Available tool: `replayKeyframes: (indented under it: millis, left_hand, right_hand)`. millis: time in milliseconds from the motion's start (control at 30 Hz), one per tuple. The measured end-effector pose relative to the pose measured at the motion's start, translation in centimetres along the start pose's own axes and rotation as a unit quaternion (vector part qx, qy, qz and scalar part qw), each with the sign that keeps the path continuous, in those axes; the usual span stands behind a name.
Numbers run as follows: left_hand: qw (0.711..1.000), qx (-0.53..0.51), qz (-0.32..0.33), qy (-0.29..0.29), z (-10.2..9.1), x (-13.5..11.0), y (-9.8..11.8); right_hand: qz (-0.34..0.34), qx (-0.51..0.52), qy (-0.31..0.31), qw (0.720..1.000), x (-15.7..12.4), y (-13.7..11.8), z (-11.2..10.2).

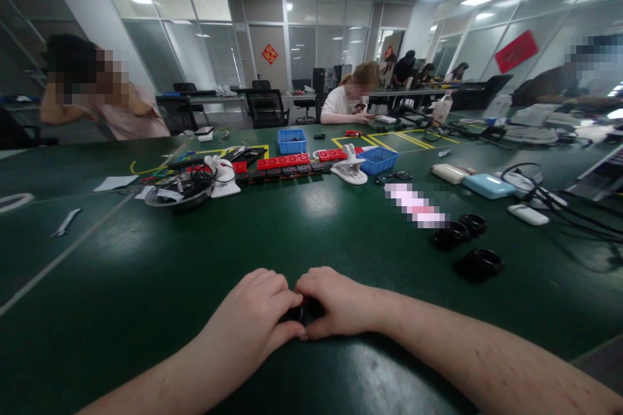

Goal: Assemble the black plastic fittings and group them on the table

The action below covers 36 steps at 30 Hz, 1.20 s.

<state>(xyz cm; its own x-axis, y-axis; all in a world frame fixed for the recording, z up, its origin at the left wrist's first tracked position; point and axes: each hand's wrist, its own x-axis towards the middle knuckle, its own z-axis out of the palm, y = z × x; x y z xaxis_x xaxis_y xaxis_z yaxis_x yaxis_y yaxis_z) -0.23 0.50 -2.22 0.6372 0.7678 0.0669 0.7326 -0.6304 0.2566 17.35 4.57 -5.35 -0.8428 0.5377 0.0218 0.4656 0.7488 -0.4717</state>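
Observation:
Near the front of the green table, my left hand and my right hand meet around a small black round part. Thumbs and fingers of both hands are closed on it, and most of it is hidden behind them. To the right stand three black ring-shaped parts: a near ring, a middle ring and a far ring. What shows of the held part is black like these rings, but its full shape cannot be made out.
Across the table runs a row of red and black blocks, with blue baskets, white clamps and a metal bowl. A wrench lies left. Cases and cables are at right. People sit beyond.

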Motion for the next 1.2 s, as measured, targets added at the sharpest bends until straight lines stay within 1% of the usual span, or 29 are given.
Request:
replayKeyframes:
  millis: [100,267,400,467,633,667,733,800,900,967,1067,1200]
  left_hand:
    - [0.999,0.038,0.0,0.022,0.5,0.1,0.2]
    - [0.992,0.103,-0.03,0.058,1.1,0.1,0.5]
    - [0.983,0.157,-0.022,0.089,1.7,0.0,0.7]
    - [0.981,0.168,-0.016,0.096,2.0,0.0,0.7]
    - [0.986,0.143,-0.03,0.084,2.3,-0.1,0.4]
    - [0.988,0.126,-0.027,0.086,2.1,-0.1,0.3]
    - [0.994,0.073,0.004,0.086,1.6,-0.3,-0.1]
    - [0.997,-0.001,0.042,0.069,0.7,-0.5,-0.4]
    - [0.993,-0.101,0.063,0.001,-0.9,-0.8,-0.7]
    - [0.987,-0.138,0.071,-0.04,-1.8,-0.8,-0.8]
    - [0.982,-0.15,0.088,-0.073,-2.1,-0.6,-1.0]
    - [0.985,-0.134,0.092,-0.065,-1.5,-0.4,-1.0]
  right_hand:
    - [0.002,-0.003,0.002,1.0,0.0,-0.1,0.0]
    - [-0.001,-0.015,0.005,1.0,0.0,-0.1,0.0]
    - [0.002,-0.017,0.005,1.0,0.1,-0.1,0.1]
    - [-0.001,-0.015,0.009,1.0,0.1,0.0,0.1]
    - [-0.008,-0.004,0.011,1.0,0.1,0.0,0.1]
    - [-0.007,0.0,0.009,1.0,0.1,0.0,0.0]
    - [-0.008,0.013,0.003,1.0,0.0,0.0,0.0]
    - [-0.014,0.02,0.0,1.0,0.0,0.0,-0.1]
    - [-0.013,0.012,0.0,1.0,0.0,0.1,-0.1]
    - [-0.01,0.008,-0.002,1.0,0.0,0.1,-0.1]
    - [-0.009,0.001,-0.004,1.0,0.0,0.1,-0.1]
    - [-0.007,-0.008,-0.004,1.0,0.0,0.0,-0.2]
